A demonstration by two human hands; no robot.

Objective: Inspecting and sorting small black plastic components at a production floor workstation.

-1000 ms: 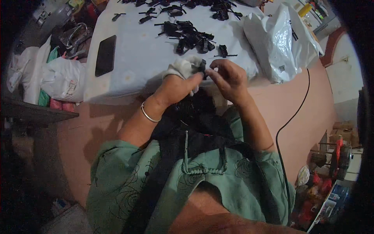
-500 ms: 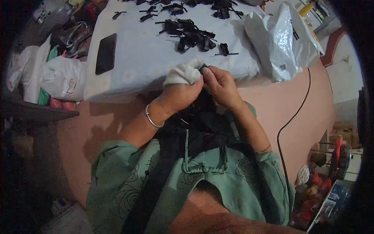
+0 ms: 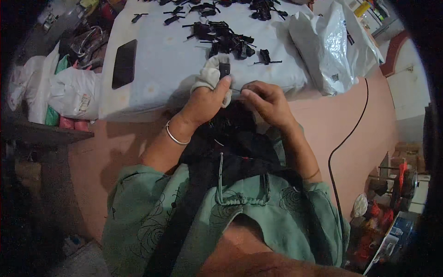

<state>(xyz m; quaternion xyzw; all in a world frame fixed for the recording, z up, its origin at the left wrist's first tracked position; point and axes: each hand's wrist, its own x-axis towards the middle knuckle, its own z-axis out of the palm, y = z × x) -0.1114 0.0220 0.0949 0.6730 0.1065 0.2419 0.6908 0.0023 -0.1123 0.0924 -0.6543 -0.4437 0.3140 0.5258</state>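
My left hand (image 3: 206, 104) is closed around a bunched white cloth (image 3: 208, 76), with a small black plastic part (image 3: 224, 69) pressed against it under my thumb. Just to the right, my right hand (image 3: 270, 104) pinches the end of a thin dark strand that seems to run from the part; the fingers partly hide it. Beyond my hands, a pile of similar black parts (image 3: 221, 34) with thin arms lies on the white-covered table (image 3: 159, 90). One lone black part (image 3: 265, 57) rests nearer, at the right of that pile.
A dark phone (image 3: 124, 63) lies at the table's left. White plastic bags stand at the right end (image 3: 330, 55) and on a low shelf at left (image 3: 74, 92). A black cable (image 3: 339, 147) trails down the pink floor at right. More black parts (image 3: 263, 9) lie farther back.
My hands have drawn apart, the right moving slightly right and toward me. The black part now shows upright against the cloth in my left hand, where fingers hid most of it before.
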